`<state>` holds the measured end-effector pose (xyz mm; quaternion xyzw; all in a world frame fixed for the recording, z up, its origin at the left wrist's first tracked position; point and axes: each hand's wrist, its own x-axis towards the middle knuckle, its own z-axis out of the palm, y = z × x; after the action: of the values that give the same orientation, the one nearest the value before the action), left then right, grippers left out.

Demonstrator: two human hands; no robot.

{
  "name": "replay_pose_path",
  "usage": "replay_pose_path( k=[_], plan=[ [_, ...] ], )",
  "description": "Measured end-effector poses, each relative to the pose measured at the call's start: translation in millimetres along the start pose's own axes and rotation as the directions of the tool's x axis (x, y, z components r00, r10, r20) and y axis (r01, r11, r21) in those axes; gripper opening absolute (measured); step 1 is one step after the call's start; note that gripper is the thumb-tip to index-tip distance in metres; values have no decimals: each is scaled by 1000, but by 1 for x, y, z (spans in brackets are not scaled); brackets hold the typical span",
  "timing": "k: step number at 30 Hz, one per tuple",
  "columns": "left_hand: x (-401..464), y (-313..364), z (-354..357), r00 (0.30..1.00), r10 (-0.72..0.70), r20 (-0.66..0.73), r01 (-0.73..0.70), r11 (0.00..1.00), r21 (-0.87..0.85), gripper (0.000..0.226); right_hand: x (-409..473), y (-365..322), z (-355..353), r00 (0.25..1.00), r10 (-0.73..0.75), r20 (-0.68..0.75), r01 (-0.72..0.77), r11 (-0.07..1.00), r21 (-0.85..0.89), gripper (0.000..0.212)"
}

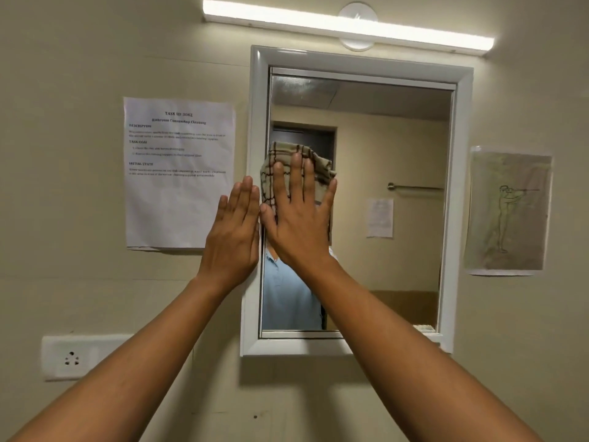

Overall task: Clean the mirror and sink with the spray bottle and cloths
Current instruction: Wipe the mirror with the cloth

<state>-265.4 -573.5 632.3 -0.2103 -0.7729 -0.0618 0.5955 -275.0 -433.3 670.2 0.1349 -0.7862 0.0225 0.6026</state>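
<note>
A white-framed mirror (382, 202) hangs on the beige wall in front of me. My right hand (298, 215) lies flat with fingers spread, pressing a beige checked cloth (287, 157) against the left part of the glass. My left hand (234, 231) rests flat and empty on the mirror's left frame edge, fingers together, right beside the right hand. The spray bottle and the sink are out of view.
A printed task sheet (178, 170) is taped to the wall left of the mirror. A drawing on paper (508, 212) hangs to the right. A tube light (347, 25) runs above the frame. A wall socket (71, 358) sits at lower left.
</note>
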Motion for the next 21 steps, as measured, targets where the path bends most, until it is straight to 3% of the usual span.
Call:
replay_pose_path(
  k=[5, 12, 21],
  plan=[
    [-12, 3, 1, 999, -27, 19, 27, 1000, -11, 62, -38, -2, 5, 995, -73, 68, 72, 997, 14, 70],
    [-24, 11, -2, 996, -60, 65, 53, 993, 105, 69, -81, 42, 7, 961, -256, 103, 260, 965, -20, 71],
    [-22, 23, -2, 988, -114, 102, 90, 972, 215, 69, -85, 153, -16, 986, -86, 140, 101, 989, -108, 76]
  ],
)
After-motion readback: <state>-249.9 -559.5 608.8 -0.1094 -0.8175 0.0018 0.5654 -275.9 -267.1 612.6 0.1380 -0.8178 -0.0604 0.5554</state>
